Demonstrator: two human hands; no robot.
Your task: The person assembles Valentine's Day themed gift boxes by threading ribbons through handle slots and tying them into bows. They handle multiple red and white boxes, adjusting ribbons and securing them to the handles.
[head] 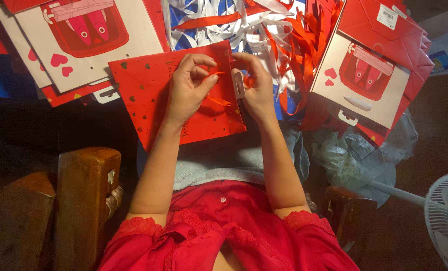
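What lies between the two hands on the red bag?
In the head view, a red ribbon lies between the left hand and right hand, over the red bag.

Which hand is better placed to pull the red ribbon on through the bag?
Probably the left. The left hand already pinches the red ribbon over the red bag, while the right hand grips the bag's edge, steadying it.

A home turned piecework corner, I sit on a carved wooden chair (86,200) at lower left, stacks of flat red and cream gift bags (369,75) across the top, loose ribbons (284,30) heaped upper centre, a white fan (447,216) lower right
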